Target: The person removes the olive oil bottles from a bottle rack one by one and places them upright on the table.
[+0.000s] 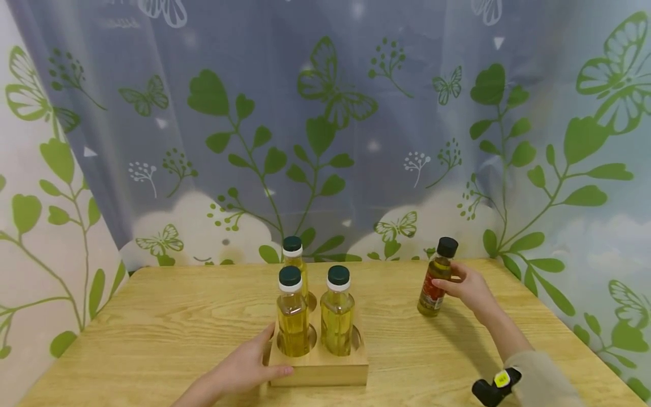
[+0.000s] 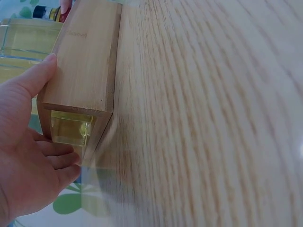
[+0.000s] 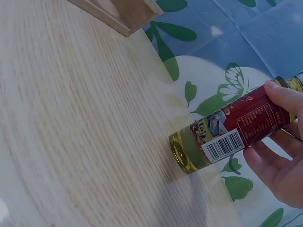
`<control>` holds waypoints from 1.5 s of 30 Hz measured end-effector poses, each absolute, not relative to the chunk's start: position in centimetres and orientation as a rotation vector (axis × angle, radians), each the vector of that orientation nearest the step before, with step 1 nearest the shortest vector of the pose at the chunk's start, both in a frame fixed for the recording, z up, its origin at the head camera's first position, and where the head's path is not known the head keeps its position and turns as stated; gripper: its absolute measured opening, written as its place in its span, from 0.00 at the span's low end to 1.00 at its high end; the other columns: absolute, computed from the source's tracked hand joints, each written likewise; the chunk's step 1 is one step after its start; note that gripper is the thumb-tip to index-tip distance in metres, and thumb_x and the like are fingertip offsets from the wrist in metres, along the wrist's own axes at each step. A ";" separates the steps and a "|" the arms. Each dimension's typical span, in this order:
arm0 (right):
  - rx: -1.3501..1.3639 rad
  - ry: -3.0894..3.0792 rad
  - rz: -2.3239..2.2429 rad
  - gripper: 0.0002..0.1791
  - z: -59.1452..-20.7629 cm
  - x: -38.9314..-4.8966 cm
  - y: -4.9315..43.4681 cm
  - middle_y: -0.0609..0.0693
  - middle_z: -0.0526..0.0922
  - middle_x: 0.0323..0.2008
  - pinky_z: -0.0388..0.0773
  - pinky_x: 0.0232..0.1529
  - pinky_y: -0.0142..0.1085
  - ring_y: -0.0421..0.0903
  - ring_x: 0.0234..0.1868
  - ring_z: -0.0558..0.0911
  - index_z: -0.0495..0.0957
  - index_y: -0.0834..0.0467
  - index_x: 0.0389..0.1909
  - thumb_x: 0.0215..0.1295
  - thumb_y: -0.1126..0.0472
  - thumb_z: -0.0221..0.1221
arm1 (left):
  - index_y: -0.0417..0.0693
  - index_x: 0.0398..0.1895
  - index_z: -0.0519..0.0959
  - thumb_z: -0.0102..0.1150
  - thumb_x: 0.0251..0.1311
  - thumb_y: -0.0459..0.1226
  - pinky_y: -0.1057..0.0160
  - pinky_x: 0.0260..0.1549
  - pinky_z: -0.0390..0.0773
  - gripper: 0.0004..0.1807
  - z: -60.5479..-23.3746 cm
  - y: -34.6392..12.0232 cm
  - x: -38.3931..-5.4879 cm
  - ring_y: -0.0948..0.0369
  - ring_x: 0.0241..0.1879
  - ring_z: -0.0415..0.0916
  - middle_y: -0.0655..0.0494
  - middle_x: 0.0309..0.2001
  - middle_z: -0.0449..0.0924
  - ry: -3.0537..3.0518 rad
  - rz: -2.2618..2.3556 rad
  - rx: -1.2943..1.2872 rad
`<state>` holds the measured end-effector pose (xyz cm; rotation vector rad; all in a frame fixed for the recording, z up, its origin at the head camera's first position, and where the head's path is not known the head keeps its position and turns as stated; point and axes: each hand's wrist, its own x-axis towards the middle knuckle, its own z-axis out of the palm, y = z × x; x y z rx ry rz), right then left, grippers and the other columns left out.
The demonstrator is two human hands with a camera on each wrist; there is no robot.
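A wooden bottle holder stands on the table with three bottles of yellow oil in it. The front left bottle, front right bottle and rear bottle have dark green caps. My left hand grips the holder's front left corner, thumb on the front, fingers round the side, as the left wrist view also shows. To the right, my right hand holds a round oil bottle with a black cap and red label. That bottle leans slightly; its label and barcode show in the right wrist view.
The light wooden table reaches back to a curtain printed with green leaves and butterflies. A black wrist device is on the right sleeve. One round slot of the holder shows beside the rear bottle.
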<state>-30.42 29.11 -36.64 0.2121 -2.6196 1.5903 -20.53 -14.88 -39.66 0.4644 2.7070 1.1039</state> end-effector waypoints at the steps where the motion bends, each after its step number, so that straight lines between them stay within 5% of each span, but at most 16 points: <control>1: 0.220 -2.619 1.600 0.43 -36.7 -30.4 29.1 0.71 0.59 0.63 0.73 0.53 0.47 0.66 0.61 0.64 0.48 0.72 0.68 0.63 0.54 0.60 | 0.25 0.67 0.50 0.64 0.48 0.58 0.39 0.58 0.60 0.57 -39.7 -14.9 -20.5 0.38 0.61 0.58 0.28 0.64 0.56 2.705 1.105 0.466; 30: 0.348 -2.689 1.554 0.33 -34.6 -27.3 31.1 0.72 0.67 0.58 0.79 0.45 0.39 0.64 0.56 0.71 0.59 0.74 0.63 0.67 0.54 0.54 | 0.25 0.67 0.49 0.63 0.49 0.58 0.39 0.59 0.58 0.57 -39.8 -14.9 -20.5 0.38 0.62 0.56 0.28 0.65 0.54 2.691 1.112 0.488; 45: 0.726 -2.838 1.573 0.33 -32.3 -26.1 25.3 0.67 0.71 0.57 0.75 0.51 0.44 0.58 0.56 0.73 0.60 0.71 0.64 0.66 0.54 0.55 | 0.25 0.67 0.48 0.63 0.50 0.57 0.40 0.60 0.57 0.57 -39.7 -15.0 -20.5 0.38 0.63 0.56 0.27 0.65 0.53 2.699 1.127 0.517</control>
